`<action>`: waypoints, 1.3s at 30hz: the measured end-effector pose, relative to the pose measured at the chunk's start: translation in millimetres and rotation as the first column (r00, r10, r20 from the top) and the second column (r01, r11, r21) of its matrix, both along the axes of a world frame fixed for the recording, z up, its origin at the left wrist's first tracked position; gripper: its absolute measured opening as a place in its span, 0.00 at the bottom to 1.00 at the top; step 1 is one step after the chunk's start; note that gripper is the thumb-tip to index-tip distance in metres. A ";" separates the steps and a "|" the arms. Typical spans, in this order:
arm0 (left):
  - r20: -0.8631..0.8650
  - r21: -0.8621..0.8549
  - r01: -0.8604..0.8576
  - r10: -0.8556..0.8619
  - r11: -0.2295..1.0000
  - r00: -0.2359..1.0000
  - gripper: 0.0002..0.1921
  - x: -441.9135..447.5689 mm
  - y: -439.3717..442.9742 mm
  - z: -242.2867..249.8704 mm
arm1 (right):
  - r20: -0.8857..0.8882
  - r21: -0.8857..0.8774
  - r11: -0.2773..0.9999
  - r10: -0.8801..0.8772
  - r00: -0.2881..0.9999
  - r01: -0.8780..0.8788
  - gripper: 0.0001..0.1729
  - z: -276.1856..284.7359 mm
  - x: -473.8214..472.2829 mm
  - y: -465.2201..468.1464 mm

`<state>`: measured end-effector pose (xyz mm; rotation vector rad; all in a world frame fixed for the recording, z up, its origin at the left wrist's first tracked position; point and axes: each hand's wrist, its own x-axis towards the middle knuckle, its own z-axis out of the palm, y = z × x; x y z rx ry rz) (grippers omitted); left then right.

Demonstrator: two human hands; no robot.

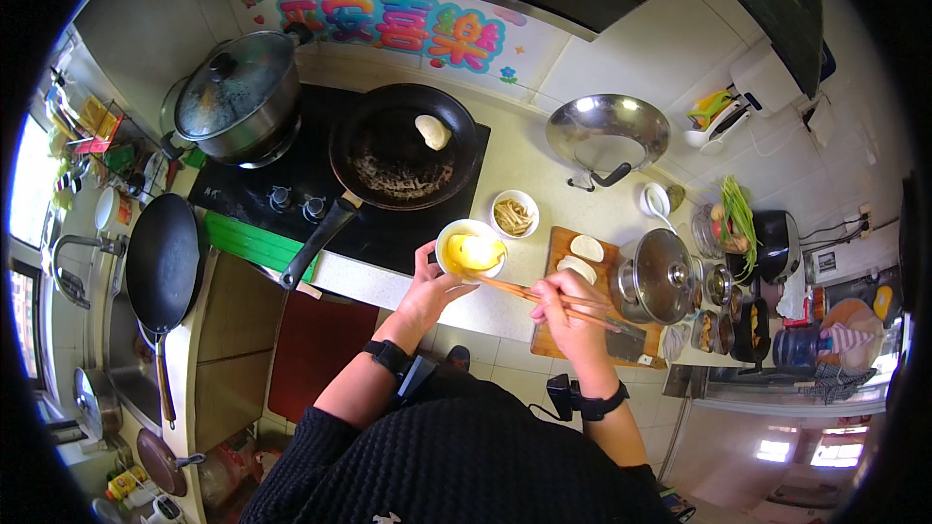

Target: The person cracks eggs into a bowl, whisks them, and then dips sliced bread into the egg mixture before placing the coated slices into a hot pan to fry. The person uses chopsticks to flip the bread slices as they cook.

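My left hand (pixel 429 295) holds a white bowl (pixel 445 233) of yellow liquid, likely beaten egg, over the counter's front edge. Wooden chopsticks (pixel 520 291) are gripped in my right hand (pixel 571 313), their tips at the bowl's rim. Behind the bowl, a white bowl of pale strips (pixel 515 214) stands on the counter. A black frying pan (pixel 393 153) on the cooktop has a white, rounded piece of food (pixel 432 132) in it. Round white slices (pixel 586 248) lie on the wooden cutting board (pixel 561 236) beyond my right hand, and a cleaver (pixel 626 340) rests near its front edge.
A lidded pot (pixel 237 102) stands on the cooktop's left burner. The frying pan's handle (pixel 320 244) juts over the front edge. A steel wok (pixel 608 132) and a glass-lidded pot (pixel 661 276) are at the right. Another black pan (pixel 164 262) lies near the sink.
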<state>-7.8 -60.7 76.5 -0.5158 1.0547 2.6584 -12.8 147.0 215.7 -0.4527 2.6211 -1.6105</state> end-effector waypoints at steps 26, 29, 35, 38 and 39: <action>-0.008 0.056 -0.162 0.163 0.985 0.987 0.39 -18.5 8.1 6.3 | -0.429 0.136 0.991 0.045 0.902 0.015 0.08 1.7 16.4 -13.2; -0.011 0.059 -0.153 0.154 0.987 0.988 0.38 -20.2 4.9 5.0 | -0.369 0.158 0.987 0.078 0.926 -0.020 0.07 5.9 9.7 -14.8; -0.028 -0.036 -0.077 0.076 0.996 0.997 0.38 -18.1 -1.2 -3.3 | -0.171 0.144 0.987 0.096 0.981 -0.072 0.14 22.6 -6.9 -11.7; -0.089 -0.132 -0.047 0.035 0.990 0.995 0.39 -14.7 -0.1 -6.4 | 0.147 -0.061 0.996 -0.058 0.987 0.067 0.19 28.1 -30.6 -5.6; -0.098 -0.170 -0.038 0.022 0.985 0.995 0.40 -13.1 -0.9 -6.8 | 0.234 -0.180 0.979 -0.055 0.971 0.099 0.20 28.6 -40.1 -1.9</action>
